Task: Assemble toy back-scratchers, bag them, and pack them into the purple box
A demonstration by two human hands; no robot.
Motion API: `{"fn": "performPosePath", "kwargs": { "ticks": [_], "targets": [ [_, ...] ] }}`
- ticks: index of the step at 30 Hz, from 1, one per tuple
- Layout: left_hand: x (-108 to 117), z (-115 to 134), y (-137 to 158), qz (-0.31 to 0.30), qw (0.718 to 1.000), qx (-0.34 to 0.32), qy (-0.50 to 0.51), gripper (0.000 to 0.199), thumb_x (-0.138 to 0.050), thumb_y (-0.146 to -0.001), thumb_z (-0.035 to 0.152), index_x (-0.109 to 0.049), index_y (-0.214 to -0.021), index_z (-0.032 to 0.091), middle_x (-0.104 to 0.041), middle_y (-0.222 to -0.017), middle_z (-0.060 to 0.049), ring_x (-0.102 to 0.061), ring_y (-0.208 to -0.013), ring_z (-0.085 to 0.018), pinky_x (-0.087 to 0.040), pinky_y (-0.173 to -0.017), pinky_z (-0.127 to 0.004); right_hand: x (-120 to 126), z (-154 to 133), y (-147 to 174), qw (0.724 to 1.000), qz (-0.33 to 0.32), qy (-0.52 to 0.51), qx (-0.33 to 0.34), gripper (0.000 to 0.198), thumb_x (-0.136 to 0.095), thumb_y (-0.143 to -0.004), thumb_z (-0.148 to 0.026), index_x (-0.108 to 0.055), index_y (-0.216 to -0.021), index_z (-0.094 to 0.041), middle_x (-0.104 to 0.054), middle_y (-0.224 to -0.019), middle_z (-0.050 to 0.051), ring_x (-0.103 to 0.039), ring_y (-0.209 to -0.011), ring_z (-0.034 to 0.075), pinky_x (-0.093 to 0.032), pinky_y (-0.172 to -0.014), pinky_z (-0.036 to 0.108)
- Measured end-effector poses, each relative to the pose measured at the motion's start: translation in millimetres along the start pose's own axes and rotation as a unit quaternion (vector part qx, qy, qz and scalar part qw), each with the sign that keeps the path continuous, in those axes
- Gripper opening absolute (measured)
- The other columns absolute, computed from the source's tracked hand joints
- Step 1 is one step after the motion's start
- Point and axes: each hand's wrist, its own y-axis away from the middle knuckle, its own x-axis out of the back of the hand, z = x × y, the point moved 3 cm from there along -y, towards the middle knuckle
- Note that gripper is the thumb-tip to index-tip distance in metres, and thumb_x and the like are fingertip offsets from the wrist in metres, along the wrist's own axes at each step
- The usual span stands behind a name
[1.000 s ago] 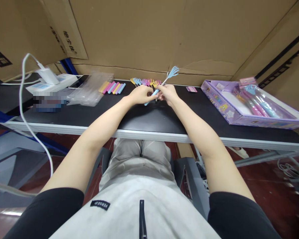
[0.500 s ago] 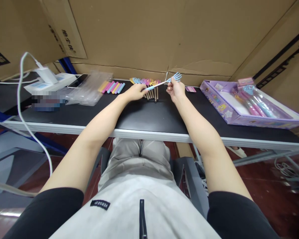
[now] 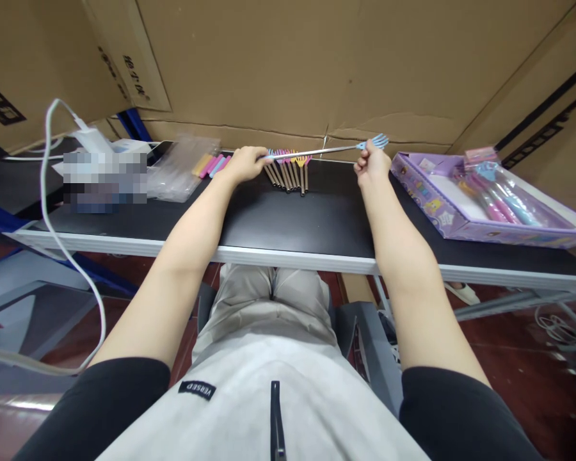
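One long scratcher (image 3: 333,150), left grip (image 3: 246,164) closed around one end, right grip (image 3: 374,162) pinching the other (blue-clawed)

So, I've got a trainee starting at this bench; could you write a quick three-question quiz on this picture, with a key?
1. Which hand holds the blue-clawed back scratcher at its claw end?
2. What lies in the purple box?
a) a phone
b) bagged back scratchers
c) a white plug
3. True or false: the loose back scratchers lie on the black tabletop.

Key: 1. The right hand. 2. b. 3. True.
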Motion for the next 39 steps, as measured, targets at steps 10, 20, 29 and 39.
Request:
{"fn": "performPosePath", "kwargs": {
  "ticks": [10,20,29,39],
  "targets": [
    [19.6,-5.9,7.3,0.011,0.996,0.078,-0.035,0.027,-0.046,-0.103,0.029,-0.067,-0.117,0.021,-0.073,-0.11,-0.01,-0.06,-0.123,-0.031,-0.026,-0.118,-0.054,13.7,-19.5,13.1,0.991,0.103,-0.077,-0.024,0.044,-0.046,-0.111,-0.019,-0.034,-0.068,-0.019,-0.035,-0.054,-0.01,-0.025,-0.044,0.002,-0.017,-0.044,0.017],
    [22.9,-29.7,17.1,0.006,0.995,0.089,-0.043,0.026,-0.049,-0.101,0.031,-0.069,-0.114,0.023,-0.074,-0.115,-0.011,-0.06,-0.124,-0.032,-0.025,-0.119,-0.057,14.9,-10.2,4.1,0.992,0.072,-0.107,-0.007,0.049,-0.058,-0.106,-0.035,-0.027,-0.07,-0.02,-0.024,-0.055,-0.011,-0.021,-0.039,0.002,-0.015,-0.036,0.013],
    [7.1,4.4,9.6,0.033,0.999,-0.016,0.012,0.017,-0.055,-0.097,0.03,-0.07,-0.1,0.023,-0.073,-0.095,-0.008,-0.062,-0.113,-0.031,-0.03,-0.113,-0.054,-25.0,4.8,42.0,0.996,-0.077,-0.019,0.035,0.056,-0.067,-0.095,-0.062,-0.032,-0.074,-0.024,-0.027,-0.055,-0.011,-0.02,-0.039,0.002,-0.016,-0.037,0.014],
    [7.6,38.2,11.4,0.018,0.999,-0.032,0.018,0.018,-0.054,-0.098,0.032,-0.067,-0.095,0.02,-0.069,-0.09,-0.006,-0.063,-0.106,-0.029,-0.036,-0.106,-0.047,-50.2,13.4,92.1,0.988,-0.153,-0.026,-0.016,0.054,-0.079,-0.092,-0.046,-0.036,-0.073,-0.021,-0.03,-0.052,-0.012,-0.024,-0.042,0.002,-0.019,-0.039,0.015]
  ]
}}
